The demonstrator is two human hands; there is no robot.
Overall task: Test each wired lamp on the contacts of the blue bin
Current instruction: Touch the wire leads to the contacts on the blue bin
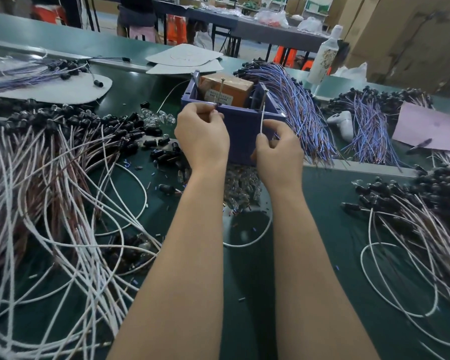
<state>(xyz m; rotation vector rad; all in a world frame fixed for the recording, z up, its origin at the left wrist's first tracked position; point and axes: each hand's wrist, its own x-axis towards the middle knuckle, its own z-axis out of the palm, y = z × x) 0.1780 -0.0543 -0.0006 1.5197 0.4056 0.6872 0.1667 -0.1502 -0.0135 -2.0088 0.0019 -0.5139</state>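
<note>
Testing seems midway: left hand [202,133] pinches a lead at the blue bin [244,126] rim, right hand [278,149] pinches a white wire [262,120] up to a contact [264,98], and heaps of wired lamps [63,131] lie on the bench [317,229].

We're on a factory floor here, a hand-assembly line for small lamps. A long green workbench [322,203] runs right across the frame and it's buried in stock. White-wired lamps [50,178] lie heaped at the left and lower right, with blue-wired bundles [296,100] stacked upper centre. Loose black sockets [166,188] and clear bulbs [161,116] are scattered mid-frame. Dead centre sits a blue bin [244,126] with an orange box [229,87] inside and bare metal contacts [265,98] poking up, a rough bench tester. Along the top are more worktables [270,32], and stacked cardboard cartons [413,35] fill the upper right.
</note>
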